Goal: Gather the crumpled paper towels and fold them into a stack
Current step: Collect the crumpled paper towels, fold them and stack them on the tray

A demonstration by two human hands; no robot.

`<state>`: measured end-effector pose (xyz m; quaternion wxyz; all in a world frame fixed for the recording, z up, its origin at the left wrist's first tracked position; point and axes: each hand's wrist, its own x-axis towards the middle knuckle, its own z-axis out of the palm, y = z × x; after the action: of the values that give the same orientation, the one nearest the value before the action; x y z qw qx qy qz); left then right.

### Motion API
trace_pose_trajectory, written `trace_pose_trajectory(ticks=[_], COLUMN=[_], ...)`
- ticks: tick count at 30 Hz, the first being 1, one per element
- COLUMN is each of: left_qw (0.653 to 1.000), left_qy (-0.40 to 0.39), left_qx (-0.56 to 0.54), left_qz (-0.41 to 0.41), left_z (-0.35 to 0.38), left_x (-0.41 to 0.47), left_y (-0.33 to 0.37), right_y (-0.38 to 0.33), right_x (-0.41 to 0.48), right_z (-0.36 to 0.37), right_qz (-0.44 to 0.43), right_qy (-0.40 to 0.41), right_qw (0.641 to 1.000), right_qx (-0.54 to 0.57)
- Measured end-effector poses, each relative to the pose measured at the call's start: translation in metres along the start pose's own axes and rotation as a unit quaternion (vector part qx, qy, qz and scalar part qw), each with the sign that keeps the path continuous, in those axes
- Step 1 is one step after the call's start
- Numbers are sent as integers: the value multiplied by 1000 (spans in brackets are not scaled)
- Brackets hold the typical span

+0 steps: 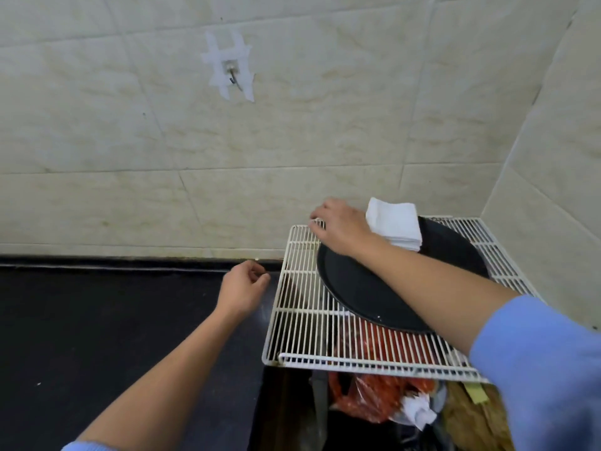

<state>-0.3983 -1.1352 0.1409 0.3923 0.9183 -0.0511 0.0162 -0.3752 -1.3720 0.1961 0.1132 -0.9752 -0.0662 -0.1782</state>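
towels: folded paper towels stacked on black tray's far edge | right grip: curled at wire rack corner, contents unclear | left grip: loosely curled, empty | tip: align edges before stacking

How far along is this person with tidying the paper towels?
Mostly done, it seems: a folded stack of paper towels sits on the black tray. The right hand reaches to the far corner of the wire rack; the left hand holds nothing. No crumpled towels show on rack or counter.
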Motion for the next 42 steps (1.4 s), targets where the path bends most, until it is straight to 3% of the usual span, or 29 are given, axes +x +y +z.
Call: trace_pose_trajectory(ticks=[8, 12, 19, 32, 42], left_qw=[990, 979, 938, 874, 776], left_qy=[50, 89, 105, 166, 270], left_qx=[80, 112, 236, 229, 189], left_qz=[-109, -144, -230, -396, -538], left_z=[-126, -208, -369, -527, -640], left_x=[-62, -112, -214, -305, -355], left_y=[-131, -199, -329, -515, -614], right_y=[-180, -284, -507, -817, -1046], right_x=[-18, -15, -23, 13, 32], right_z=[61, 85, 136, 245, 309], right_qz=[-123, -169, -264, -460, -598], right_qy=[-93, -96, -134, -175, -191], right_qw=[988, 981, 954, 867, 770], right_qx=[5, 14, 49, 78, 112])
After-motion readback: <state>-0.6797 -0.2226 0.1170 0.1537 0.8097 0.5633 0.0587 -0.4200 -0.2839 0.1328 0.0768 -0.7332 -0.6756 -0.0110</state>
